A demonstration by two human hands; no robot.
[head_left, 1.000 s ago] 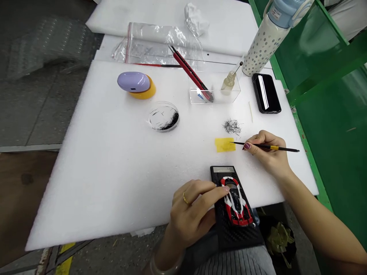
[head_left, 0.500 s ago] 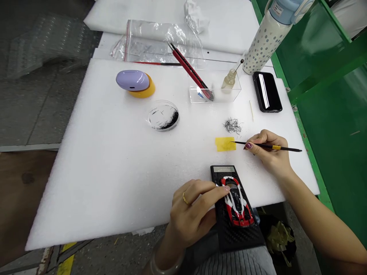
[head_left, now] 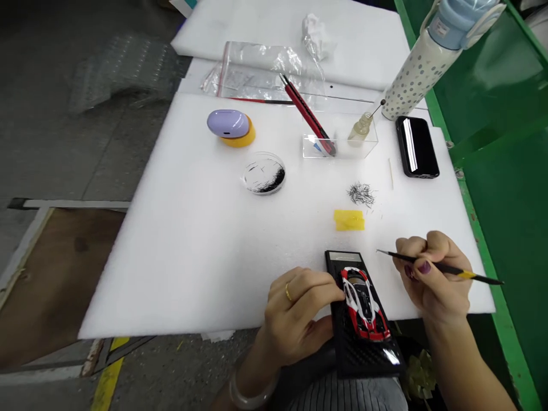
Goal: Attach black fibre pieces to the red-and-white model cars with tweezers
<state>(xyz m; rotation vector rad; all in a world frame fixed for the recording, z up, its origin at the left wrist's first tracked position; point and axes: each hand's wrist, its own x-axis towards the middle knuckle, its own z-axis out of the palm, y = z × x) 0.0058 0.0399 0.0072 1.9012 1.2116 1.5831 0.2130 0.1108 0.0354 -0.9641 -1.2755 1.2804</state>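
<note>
My left hand [head_left: 302,314] grips the left edge of a black display base [head_left: 351,354], fingertips beside a red, white and black model car [head_left: 363,305] mounted on it. The base is tilted near the front edge of the white foam board. My right hand [head_left: 436,274] pinches a slim black stick tool [head_left: 449,268] with a yellow band; its fine tip points left, above the board and apart from the car. Beyond the base lies a piece of yellow tape [head_left: 349,220], with a small pile of short black fibres [head_left: 361,194] behind it.
On the foam board [head_left: 192,257] are a round clear dish [head_left: 263,173] with black fibres, a purple case [head_left: 228,123] on a yellow round thing, a clear box [head_left: 319,149] holding red tweezers and a small bottle [head_left: 361,128], and a black phone-like device [head_left: 417,146]. A dotted bottle [head_left: 422,74] stands behind.
My right hand has drawn the tool off the yellow tape, moving right and toward me. My left fingertip has slid from the car's top to its side. The view has shifted.
</note>
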